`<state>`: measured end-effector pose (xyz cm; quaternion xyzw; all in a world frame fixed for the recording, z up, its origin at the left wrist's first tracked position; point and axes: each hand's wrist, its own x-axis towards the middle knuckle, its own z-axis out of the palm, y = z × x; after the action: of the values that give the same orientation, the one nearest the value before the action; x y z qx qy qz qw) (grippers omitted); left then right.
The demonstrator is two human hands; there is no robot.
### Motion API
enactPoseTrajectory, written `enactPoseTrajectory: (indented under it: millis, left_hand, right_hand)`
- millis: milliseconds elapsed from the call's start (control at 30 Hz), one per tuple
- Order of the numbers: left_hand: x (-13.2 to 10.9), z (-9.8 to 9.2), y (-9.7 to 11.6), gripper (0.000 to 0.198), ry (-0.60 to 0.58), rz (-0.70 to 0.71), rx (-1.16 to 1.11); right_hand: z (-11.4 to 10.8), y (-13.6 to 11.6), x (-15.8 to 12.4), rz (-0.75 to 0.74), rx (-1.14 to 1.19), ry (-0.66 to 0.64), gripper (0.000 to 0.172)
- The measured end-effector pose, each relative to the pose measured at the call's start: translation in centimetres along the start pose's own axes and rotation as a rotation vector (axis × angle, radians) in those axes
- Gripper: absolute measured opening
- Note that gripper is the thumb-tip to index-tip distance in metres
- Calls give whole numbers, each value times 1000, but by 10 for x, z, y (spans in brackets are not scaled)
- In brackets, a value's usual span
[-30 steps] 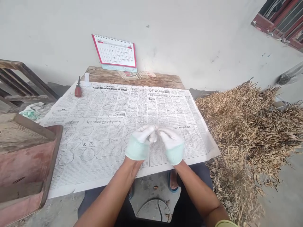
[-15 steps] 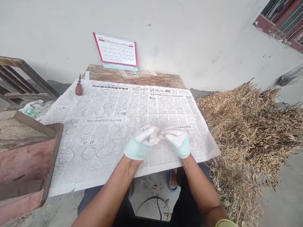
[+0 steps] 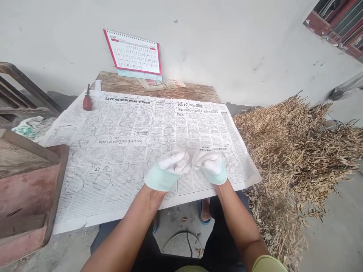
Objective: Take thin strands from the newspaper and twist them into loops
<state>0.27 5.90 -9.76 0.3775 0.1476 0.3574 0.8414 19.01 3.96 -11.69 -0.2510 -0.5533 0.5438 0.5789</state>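
Note:
My left hand (image 3: 170, 166) and my right hand (image 3: 209, 164) both wear white gloves with pale green cuffs. They are held together, fingers curled, knuckles nearly touching, just above the near right part of a spread newspaper (image 3: 113, 151). Whatever the fingers hold is hidden by the gloves. The newspaper covers a low wooden table (image 3: 181, 90), and pencilled ovals are drawn all over the sheet.
A red-handled screwdriver (image 3: 87, 101) lies at the paper's far left corner. A desk calendar (image 3: 133, 54) leans on the wall behind. A big pile of dry pods and straw (image 3: 292, 143) lies to the right. A worn red wooden box (image 3: 28, 189) stands at the left.
Both hands stay pressed together and have closed tighter into fists, drifting slightly toward me. The view has tilted down a little.

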Motion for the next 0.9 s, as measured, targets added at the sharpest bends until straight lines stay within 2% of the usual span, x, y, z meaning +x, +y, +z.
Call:
enactPoseTrajectory:
  millis: [67,133,300,400,533,600,700,900]
  left_hand:
    - [1,-1,0,55,-50,-34,-1]
    - [1,-1,0,57,-51,-42,0]
    - [2,2,3,53,244,145,-9]
    - [2,5,4,50,402,260,65]
    - [3,10,2,44,622,372,214]
    - [4,11,-1,40,676,391,271]
    - [5,9,-7,37,695,378,338]
    - [4,4,-14,34,651,307,418]
  right_hand:
    - [-2,2,-1,42,43,-30,22]
    - [-4,4,-1,61,95,-43,27]
    - [-3,-1,3,5,113,5,48]
    - [5,-8,5,43,50,84,59]
    - [18,-6,6,211,-9,330,45]
    - [22,-2,7,303,30,436,40]
    - [26,1,9,353,49,460,36]
    - [31,-8,10,383,-174,519,29]
